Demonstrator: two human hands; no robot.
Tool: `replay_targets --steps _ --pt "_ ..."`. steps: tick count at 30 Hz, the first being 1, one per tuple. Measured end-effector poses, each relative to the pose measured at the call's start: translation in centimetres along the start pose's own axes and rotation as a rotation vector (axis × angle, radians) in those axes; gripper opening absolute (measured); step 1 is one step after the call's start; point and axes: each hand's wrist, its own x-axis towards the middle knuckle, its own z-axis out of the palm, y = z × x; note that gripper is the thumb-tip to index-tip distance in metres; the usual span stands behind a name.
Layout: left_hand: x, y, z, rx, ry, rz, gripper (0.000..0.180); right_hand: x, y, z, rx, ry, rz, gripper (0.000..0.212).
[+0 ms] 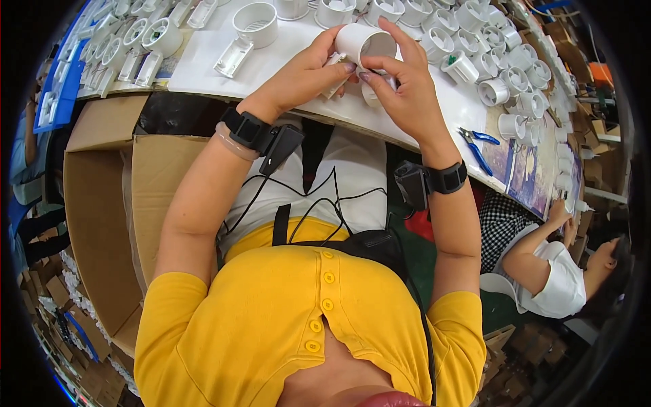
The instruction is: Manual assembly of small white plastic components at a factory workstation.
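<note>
Left forearm (203, 183) and right forearm (456, 227) reach forward, angled inward | left hand (317, 64) curled in a grip | right hand (410, 85) gripping opposite, fingers (403, 42) bent | thumbs (348, 68) nearly meeting

Bright overall; centre sharp; edges bend strongly toward black corners.

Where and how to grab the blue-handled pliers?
Probably by both blue handles, coming from the picture's lower right: the pliers lie with their handles splayed open that way, while the metal head points toward the upper left.
</note>
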Motion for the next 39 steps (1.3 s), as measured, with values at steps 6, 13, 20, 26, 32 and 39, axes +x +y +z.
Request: replay_targets --steps 6,13,20,26,32,39 --pt "-0.1 -0.1 -0.5 0.01 -0.048 -0.025 0.06 -1.2 -1.0 0.1 0.005 0.064 0.085 0.025" --pt "-0.1 -0.1 0.2 0.042 0.006 0.048 0.06 -1.5 -0.3 1.9 -0.019 0.175 0.01 0.025" --pt "-0.2 0.1 -0.1 0.102 -0.022 0.063 0.061 -1.3 0.3 1.8 0.003 0.176 -0.034 0.028" --pt "-0.2 -0.2 0.0 0.03 0.011 0.059 0.058 -2.6 -1.3 0.2 0.004 0.164 0.076 0.043" --pt "-0.4 0.3 0.5 0.131 0.064 0.045 0.056 -3.2 -2.0 -1.1 -0.055 0.07 0.133 0.048" --pt "-1.6 1.8 1.9 0.159 0.122 -0.094 0.055 -0.7 -4.0 -4.6 -0.356 -0.065 -0.143 0.052"
